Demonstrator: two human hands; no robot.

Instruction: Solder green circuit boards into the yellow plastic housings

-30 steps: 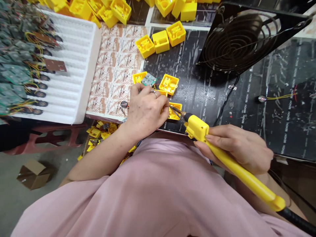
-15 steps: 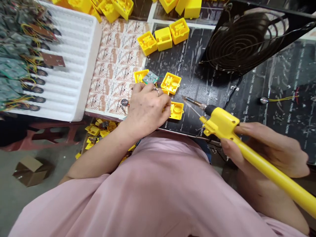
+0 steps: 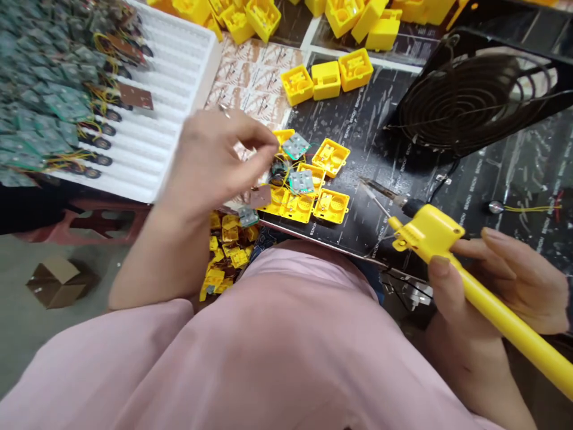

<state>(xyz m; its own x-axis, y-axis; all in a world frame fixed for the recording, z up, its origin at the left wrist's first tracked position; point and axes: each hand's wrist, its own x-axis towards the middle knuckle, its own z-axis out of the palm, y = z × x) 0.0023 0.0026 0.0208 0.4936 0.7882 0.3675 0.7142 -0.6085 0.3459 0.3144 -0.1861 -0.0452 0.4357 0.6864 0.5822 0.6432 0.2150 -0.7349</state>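
My right hand (image 3: pixel 496 280) is closed round the yellow handle of a soldering iron (image 3: pixel 452 251); its metal tip (image 3: pixel 378 188) points left over the black mat, a little right of the yellow parts. My left hand (image 3: pixel 215 161) is lifted and blurred, its fingers pinched together above a cluster of open yellow plastic housings (image 3: pixel 308 191) with small green circuit boards (image 3: pixel 301 181) and thin wires. Whether the pinched fingers hold a wire or a part I cannot make out. A small brown board (image 3: pixel 260 196) lies just below the hand.
A white foam tray (image 3: pixel 147 137) at the left holds several green circuit boards with wires. More yellow housings (image 3: pixel 326 80) lie at the back. A black wire fan guard (image 3: pixel 470 98) stands at the right. Loose yellow pieces (image 3: pixel 226 251) sit below the table edge, a cardboard box (image 3: pixel 58 280) on the floor.
My left hand rose off the yellow housings and moved left, uncovering them. My right hand drew the soldering iron back to the right, away from the part it touched a second ago.
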